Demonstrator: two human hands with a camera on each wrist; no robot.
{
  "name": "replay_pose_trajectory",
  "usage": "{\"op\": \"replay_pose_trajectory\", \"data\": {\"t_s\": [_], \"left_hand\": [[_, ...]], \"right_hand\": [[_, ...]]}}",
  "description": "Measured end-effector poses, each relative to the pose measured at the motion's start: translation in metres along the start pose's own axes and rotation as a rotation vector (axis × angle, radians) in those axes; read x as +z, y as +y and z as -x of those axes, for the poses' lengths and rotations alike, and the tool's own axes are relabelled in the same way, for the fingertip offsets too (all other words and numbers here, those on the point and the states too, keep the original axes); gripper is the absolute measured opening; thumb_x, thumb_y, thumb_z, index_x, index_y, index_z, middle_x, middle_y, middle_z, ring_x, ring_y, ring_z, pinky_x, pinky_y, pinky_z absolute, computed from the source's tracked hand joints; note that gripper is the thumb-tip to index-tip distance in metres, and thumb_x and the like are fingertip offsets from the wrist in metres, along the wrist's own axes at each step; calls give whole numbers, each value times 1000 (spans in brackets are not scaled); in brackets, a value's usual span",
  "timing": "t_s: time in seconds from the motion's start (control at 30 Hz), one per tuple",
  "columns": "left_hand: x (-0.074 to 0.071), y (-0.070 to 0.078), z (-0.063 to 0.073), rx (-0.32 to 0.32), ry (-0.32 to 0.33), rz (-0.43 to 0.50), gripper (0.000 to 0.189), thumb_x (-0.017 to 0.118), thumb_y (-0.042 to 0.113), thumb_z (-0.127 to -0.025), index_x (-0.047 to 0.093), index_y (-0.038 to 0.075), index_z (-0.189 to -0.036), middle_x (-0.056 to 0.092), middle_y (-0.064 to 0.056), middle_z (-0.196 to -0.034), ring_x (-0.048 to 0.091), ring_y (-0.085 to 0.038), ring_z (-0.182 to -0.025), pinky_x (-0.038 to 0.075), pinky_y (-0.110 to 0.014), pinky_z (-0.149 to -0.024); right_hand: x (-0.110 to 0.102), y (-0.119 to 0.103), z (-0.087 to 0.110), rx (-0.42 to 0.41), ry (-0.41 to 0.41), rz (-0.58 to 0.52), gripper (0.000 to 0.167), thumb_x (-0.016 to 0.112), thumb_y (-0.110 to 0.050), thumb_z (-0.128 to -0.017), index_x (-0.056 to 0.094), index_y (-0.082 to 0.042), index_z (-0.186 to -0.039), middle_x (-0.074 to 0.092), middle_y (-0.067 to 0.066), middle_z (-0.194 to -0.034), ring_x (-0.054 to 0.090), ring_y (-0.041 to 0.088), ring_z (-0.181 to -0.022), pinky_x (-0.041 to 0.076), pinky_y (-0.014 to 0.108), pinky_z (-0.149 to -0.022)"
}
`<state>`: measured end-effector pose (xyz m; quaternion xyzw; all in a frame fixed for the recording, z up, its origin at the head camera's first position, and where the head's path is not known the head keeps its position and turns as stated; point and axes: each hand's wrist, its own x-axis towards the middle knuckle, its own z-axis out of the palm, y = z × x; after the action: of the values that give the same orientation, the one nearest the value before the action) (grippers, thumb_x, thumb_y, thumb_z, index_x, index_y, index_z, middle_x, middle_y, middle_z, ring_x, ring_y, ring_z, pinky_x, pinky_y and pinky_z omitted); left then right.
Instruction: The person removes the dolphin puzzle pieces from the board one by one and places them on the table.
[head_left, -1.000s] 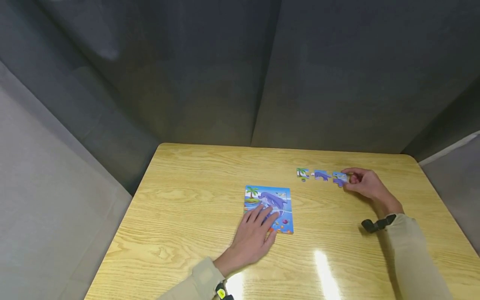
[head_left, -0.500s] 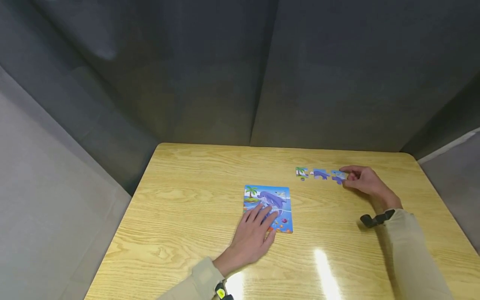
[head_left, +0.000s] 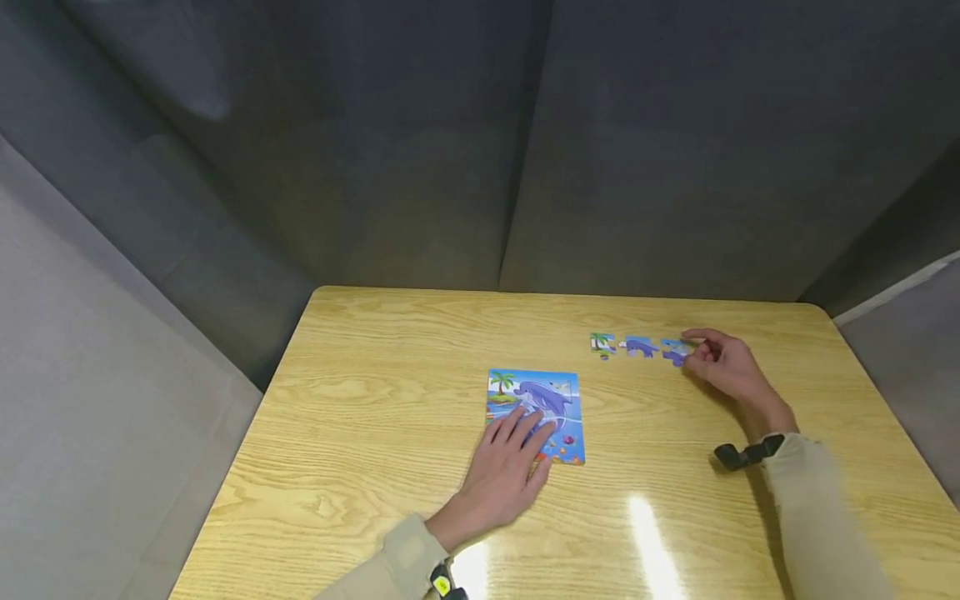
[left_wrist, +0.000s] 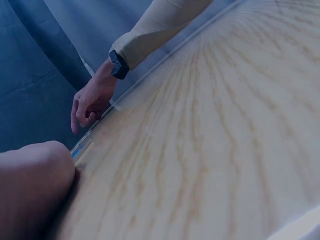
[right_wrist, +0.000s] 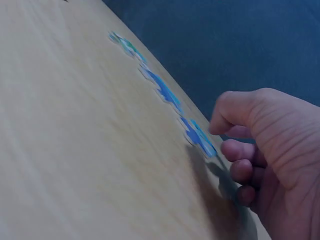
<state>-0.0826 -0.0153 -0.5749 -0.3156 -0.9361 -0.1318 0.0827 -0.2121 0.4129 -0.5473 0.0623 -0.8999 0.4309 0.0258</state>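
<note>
My left hand (head_left: pixel 504 471) lies with fingers spread on a square dolphin puzzle board (head_left: pixel 573 417), covering its lower left part. Above and to the right of the board, three jigsaw pieces lie in a row: a palm-tree piece (head_left: pixel 602 342), a dolphin piece (head_left: pixel 640 347) and a blue-and-purple piece (head_left: pixel 673 352). Beside that last piece is my right hand (head_left: pixel 731 367), with index finger and thumb apart near its right edge. In the right wrist view a gap shows between the thumb and the blue-and-purple piece (right_wrist: pixel 196 136), and the other fingers curl loosely around nothing.
The wood-grain table (head_left: pixel 360 417) extends around the board, with its far edge just behind the row of pieces. A dark grey curtain (head_left: pixel 420 167) hangs behind it. Black bands sit at both wrists, over beige sleeves (head_left: pixel 813 508).
The right hand's fingertips have parted from the blue-and-purple piece, and its wrist has shifted slightly. The piece stays at the right end of the row. The left hand stays on the board.
</note>
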Motion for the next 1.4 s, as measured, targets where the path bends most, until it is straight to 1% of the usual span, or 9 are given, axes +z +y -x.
{"op": "replay_pose_trajectory", "data": {"t_s": [0.13, 0.37, 0.47, 0.63, 0.83, 1.03, 1.13, 1.3, 1.4], "left_hand": [[0, 0, 0, 3, -5, -2, 53, 35, 42, -111, 40, 23, -161, 38, -2, -166, 29, -31, -156, 29, -49, -122], [1, 0, 1, 5, -11, 23, 53, 34, 40, -112, 38, 23, -162, 36, -2, -166, 28, -31, -156, 29, -50, -122], [1, -1, 1, 7, -6, 27, 52, 33, 38, -112, 38, 23, -162, 38, -3, -165, 30, -31, -155, 29, -50, -122], [0, -1, 0, 1, -21, 35, 52, 32, 37, -112, 36, 24, -162, 40, -3, -162, 33, -29, -152, 30, -49, -121], [-1, -4, -1, -5, -34, 29, 52, 32, 37, -113, 35, 25, -163, 41, -2, -159, 34, -25, -147, 30, -47, -119], [-3, -5, 2, -6, -34, 27, 50, 32, 38, -113, 41, 24, -161, 43, -2, -157, 35, -25, -146, 31, -47, -119], [-5, -5, 2, -14, 0, 43, 48, 36, 37, -113, 48, 23, -157, 46, -2, -156, 38, -24, -144, 34, -46, -118], [-7, -6, -2, -52, 92, 109, 40, 47, 32, -111, 61, 20, -147, 53, -1, -153, 42, -26, -144, 38, -47, -116], [-7, -7, -4, -73, 113, 125, 38, 51, 31, -110, 65, 19, -143, 55, -1, -153, 43, -28, -146, 37, -50, -118]], "right_hand": [[14, -13, 10, -32, 58, 8, 33, 68, -1, -94, 65, 6, -126, 57, 10, -84, 47, 8, -66, 41, 21, -54], [41, -47, 27, -124, 63, -10, 26, 68, 3, -95, 68, 8, -120, 58, 11, -82, 46, 8, -64, 39, 19, -53], [56, -54, 30, -174, 61, -4, 25, 69, 4, -92, 70, 6, -117, 58, 8, -80, 47, 6, -65, 39, 18, -55], [83, -79, 33, -242, -5, 8, 26, 68, 7, -88, 72, 3, -114, 59, 3, -77, 48, 7, -62, 41, 19, -55], [117, -120, 35, -333, -156, -3, 29, 71, 6, -88, 72, 4, -117, 61, -2, -79, 51, 7, -65, 45, 22, -56], [144, -149, 35, -391, -277, 63, 29, 72, 3, -88, 73, 4, -117, 59, -5, -81, 51, 7, -69, 45, 23, -60], [150, -156, 33, -376, -296, 92, 29, 72, 1, -89, 73, 3, -118, 58, -7, -80, 51, 8, -70, 45, 24, -63], [155, -164, 26, -357, -308, 107, 29, 70, 0, -91, 73, 1, -120, 56, -7, -80, 51, 8, -71, 45, 25, -64], [158, -168, 21, -362, -322, 104, 29, 69, -1, -93, 72, 2, -122, 57, -6, -82, 51, 9, -72, 45, 26, -64]]}}
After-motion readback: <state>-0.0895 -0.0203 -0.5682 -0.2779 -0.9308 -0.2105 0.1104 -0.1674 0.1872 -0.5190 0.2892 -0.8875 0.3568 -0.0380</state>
